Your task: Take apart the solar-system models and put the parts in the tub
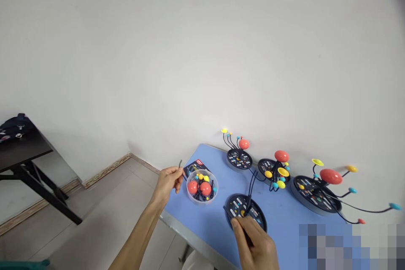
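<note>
My left hand is up at the near-left corner of the bench, and its fingers are pinched shut on a thin dark wire that sticks up past them. It sits just beside a round clear plastic tub holding two big red balls, small yellow balls and black wires. Behind the tub, partly hidden by it, lies a printed black card.

My right hand is at the bottom of the frame, and its fingers are clenched on the near edge of a black printed disc base. Bare dark wires rise from that disc toward the upper right, and a yellow ball sits by my fingers.

Farther along the blue bench, toward the right of the frame, stand three finished planet models on black discs, in a row near the wall, with red, yellow and blue balls on curving wires. The largest is the one at far right.

At the upper left of the frame, a dark bag lies on a black table. A pixelated patch hides the lower right corner.
</note>
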{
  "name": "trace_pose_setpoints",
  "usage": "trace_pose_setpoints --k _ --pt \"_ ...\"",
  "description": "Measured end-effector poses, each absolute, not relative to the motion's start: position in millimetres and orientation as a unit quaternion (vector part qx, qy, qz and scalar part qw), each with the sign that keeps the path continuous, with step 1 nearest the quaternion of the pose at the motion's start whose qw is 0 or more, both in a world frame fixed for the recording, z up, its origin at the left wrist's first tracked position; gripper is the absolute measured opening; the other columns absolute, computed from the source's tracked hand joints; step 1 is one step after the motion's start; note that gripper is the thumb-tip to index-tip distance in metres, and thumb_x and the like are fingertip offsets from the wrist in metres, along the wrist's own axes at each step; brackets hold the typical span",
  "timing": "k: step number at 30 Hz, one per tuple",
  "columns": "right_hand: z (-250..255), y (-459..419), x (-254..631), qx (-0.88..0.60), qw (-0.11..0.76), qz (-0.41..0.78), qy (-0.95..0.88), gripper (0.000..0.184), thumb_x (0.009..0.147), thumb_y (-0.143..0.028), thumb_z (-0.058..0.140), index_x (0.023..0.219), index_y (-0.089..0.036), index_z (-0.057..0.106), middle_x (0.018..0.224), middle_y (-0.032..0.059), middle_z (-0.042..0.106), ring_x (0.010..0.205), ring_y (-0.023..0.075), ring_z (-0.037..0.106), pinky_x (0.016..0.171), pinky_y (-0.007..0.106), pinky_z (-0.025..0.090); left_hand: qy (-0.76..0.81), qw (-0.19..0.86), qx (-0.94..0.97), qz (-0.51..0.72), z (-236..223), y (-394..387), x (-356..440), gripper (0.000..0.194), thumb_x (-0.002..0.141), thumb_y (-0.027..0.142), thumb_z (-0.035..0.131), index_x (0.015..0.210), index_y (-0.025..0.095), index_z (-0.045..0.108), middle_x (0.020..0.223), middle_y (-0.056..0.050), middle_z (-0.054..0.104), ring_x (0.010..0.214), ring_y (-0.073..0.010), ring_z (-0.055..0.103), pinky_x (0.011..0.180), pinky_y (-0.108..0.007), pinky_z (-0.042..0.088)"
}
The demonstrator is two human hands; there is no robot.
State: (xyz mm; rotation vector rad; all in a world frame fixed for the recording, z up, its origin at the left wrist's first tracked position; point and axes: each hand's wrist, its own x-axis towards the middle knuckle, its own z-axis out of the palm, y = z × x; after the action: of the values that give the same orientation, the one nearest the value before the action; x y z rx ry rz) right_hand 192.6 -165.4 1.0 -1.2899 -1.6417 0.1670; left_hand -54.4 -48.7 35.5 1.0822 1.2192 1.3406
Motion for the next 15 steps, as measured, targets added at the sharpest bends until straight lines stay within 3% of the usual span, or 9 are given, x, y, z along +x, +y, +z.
trace_pose_setpoints --k 4,10,15 --pt "14.7 -124.8 176.3 -0.594 0.412 0.018 -0.691 0.033 0.096 -0.039 0.047 0.084 -0.022 0.074 0.074 0.0029 0.061 0.057 0.0129 0.059 0.052 0.023 0.039 0.601 0.391 0.591 0.369 16.6 -36.4 -36.8 0.052 0.071 0.067 0.056 0.05 0.021 0.043 0.044 0.007 0.038 0.038 -0.007 0.03 0.042 -0.023 0.023" --pt "32.7 -81.9 146.8 -0.69 0.218 -0.008 -0.69 0.031 0.087 -0.015 0.05 0.07 -0.019 0.075 0.074 0.0072 0.066 0.067 0.0154 0.063 0.053 0.025 0.031 0.639 0.286 0.656 0.282 11.2 -23.8 -23.8 0.045 0.074 0.041 0.063 0.042 0.02 0.04 0.043 0.007 0.032 0.047 -0.0095 0.033 0.052 -0.026 0.02" --pt "34.9 -65.1 127.6 -0.714 0.139 0.012 -0.686 0.032 0.09 -0.012 0.047 0.085 -0.014 0.078 0.088 0.0165 0.072 0.083 0.0225 0.069 0.06 0.027 0.039 0.65 0.229 0.695 0.205 21.6 -27.3 -16.7 0.042 0.076 0.029 0.064 0.04 0.019 0.046 0.043 0.006 0.036 0.048 -0.0106 0.037 0.054 -0.028 0.018"
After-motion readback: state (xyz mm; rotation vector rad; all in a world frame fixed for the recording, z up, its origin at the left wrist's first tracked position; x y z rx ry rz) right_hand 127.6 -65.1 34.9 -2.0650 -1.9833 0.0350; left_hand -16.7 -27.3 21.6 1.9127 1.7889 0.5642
